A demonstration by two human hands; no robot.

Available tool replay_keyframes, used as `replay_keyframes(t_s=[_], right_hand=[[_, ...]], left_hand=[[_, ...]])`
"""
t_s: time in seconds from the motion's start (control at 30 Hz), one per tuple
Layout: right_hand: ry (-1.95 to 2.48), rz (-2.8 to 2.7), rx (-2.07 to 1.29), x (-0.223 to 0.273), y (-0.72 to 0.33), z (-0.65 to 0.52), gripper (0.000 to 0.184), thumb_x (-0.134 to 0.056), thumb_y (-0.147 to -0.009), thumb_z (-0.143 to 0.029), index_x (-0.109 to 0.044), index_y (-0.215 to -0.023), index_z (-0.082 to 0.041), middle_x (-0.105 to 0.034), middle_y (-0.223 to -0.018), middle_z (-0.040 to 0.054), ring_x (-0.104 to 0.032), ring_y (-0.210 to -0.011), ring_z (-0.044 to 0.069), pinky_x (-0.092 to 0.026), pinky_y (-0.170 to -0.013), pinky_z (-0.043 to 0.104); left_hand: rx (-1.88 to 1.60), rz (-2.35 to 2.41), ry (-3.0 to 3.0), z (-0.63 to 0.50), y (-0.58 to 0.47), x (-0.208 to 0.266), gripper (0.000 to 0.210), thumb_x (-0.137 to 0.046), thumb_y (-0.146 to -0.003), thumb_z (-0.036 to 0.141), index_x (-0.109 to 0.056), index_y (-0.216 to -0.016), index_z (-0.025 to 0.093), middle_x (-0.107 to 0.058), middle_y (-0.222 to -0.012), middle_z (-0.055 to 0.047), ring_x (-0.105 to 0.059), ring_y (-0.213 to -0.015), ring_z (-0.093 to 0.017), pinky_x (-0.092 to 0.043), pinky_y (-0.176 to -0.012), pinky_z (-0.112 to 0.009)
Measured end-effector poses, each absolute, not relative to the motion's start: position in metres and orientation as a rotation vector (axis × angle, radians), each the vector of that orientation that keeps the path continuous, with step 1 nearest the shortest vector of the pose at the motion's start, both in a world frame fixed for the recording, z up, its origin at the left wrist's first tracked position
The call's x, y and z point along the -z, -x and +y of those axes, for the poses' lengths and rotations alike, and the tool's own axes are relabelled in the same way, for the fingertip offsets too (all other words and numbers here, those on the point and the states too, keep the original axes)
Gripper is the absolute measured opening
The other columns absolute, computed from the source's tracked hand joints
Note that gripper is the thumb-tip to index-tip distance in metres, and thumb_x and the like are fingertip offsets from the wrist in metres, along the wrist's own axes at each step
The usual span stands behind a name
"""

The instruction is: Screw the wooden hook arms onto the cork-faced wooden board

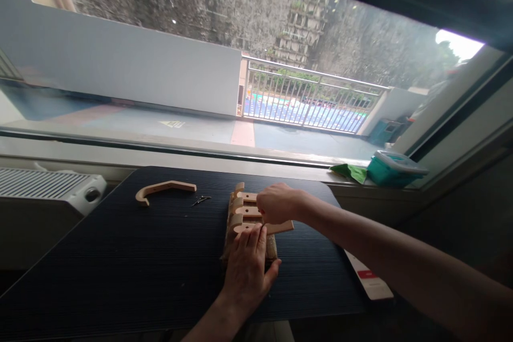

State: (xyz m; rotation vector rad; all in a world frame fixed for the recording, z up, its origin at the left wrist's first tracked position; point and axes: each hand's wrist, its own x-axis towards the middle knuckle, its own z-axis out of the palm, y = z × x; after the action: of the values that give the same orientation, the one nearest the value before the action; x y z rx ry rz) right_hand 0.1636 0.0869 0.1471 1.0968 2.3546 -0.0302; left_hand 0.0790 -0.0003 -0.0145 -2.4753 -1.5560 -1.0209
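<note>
A bark-brown, log-like block (271,248) lies on the dark table, with several pale wooden hooks (249,211) set side by side across it. My left hand (246,264) rests over the near end, its fingers pressing down on the nearest wooden hook (282,227) and its thumb along the block's right side. Above the hooks, my right hand (278,204) is closed in a fist; what it grips is hidden, though a thin dark tip shows near my left fingertips. To the left lie a loose curved wooden hook (166,187) and several small screws (201,200).
The dark table (120,256) stands against a window sill. A teal box with a clear lid (396,168) and a green cloth (348,172) sit on the sill at right. A white-and-red flat package (371,275) lies at the right edge. A white radiator (48,184) stands left.
</note>
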Motion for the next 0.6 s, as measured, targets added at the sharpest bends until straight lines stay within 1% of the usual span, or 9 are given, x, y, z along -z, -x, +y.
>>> replay_keyframes(t_s=[0.07,0.13,0.23,0.33,0.47,0.6], right_hand=[[-1.103,2.319,0.04,-0.1499,-0.1638,0.0876,0.033,-0.06,-0.067,-0.03,-0.067,-0.098,-0.019,-0.069,-0.091,0.0072,-0.063,-0.085,0.022,-0.046,-0.065,0.029],[-1.09,2.291,0.046,-0.153,-0.1635,0.0868,0.037,-0.064,-0.064,-0.028,-0.066,-0.1,-0.02,-0.069,-0.093,0.0062,-0.062,-0.086,0.022,-0.046,-0.065,0.029],[-1.072,2.353,0.019,-0.1552,-0.1637,0.0846,0.029,-0.061,-0.066,-0.02,-0.068,-0.094,-0.018,-0.069,-0.088,0.0068,-0.063,-0.083,0.022,-0.045,-0.062,0.027],[-1.079,2.418,0.003,-0.1539,-0.1661,0.0836,0.022,-0.058,-0.068,-0.019,-0.069,-0.087,-0.018,-0.069,-0.083,0.0073,-0.063,-0.08,0.022,-0.044,-0.059,0.027],[-1.117,2.431,0.036,-0.1494,-0.1696,0.0835,0.023,-0.057,-0.069,-0.022,-0.069,-0.088,-0.018,-0.069,-0.081,0.0067,-0.063,-0.078,0.021,-0.043,-0.059,0.027],[-1.166,2.38,0.054,-0.15,-0.1675,0.0786,0.027,-0.057,-0.07,-0.027,-0.068,-0.093,-0.019,-0.069,-0.087,0.0067,-0.062,-0.083,0.022,-0.044,-0.062,0.028]], left_hand=[[1.011,-1.556,2.484,-0.0002,-0.079,0.0141,0.059,-0.058,-0.075,0.037,-0.044,-0.127,0.013,-0.052,-0.123,-0.011,-0.047,-0.11,-0.027,-0.039,-0.095,-0.043],[1.001,-1.553,2.493,-0.0002,-0.0789,0.0136,0.059,-0.058,-0.075,0.037,-0.044,-0.127,0.012,-0.052,-0.124,-0.012,-0.046,-0.111,-0.027,-0.039,-0.095,-0.043],[1.004,-1.547,2.485,-0.0007,-0.0785,0.0133,0.059,-0.058,-0.076,0.037,-0.045,-0.127,0.011,-0.052,-0.124,-0.012,-0.046,-0.111,-0.028,-0.039,-0.095,-0.043],[1.017,-1.557,2.472,-0.0012,-0.0789,0.0134,0.058,-0.058,-0.075,0.037,-0.046,-0.126,0.012,-0.052,-0.124,-0.011,-0.047,-0.111,-0.028,-0.039,-0.095,-0.043],[1.01,-1.566,2.479,-0.0008,-0.0801,0.0141,0.057,-0.058,-0.076,0.037,-0.046,-0.126,0.012,-0.052,-0.124,-0.011,-0.046,-0.112,-0.028,-0.038,-0.095,-0.043],[0.995,-1.564,2.486,0.0,-0.08,0.0147,0.057,-0.058,-0.075,0.035,-0.046,-0.126,0.012,-0.052,-0.124,-0.012,-0.046,-0.112,-0.028,-0.038,-0.096,-0.043]])
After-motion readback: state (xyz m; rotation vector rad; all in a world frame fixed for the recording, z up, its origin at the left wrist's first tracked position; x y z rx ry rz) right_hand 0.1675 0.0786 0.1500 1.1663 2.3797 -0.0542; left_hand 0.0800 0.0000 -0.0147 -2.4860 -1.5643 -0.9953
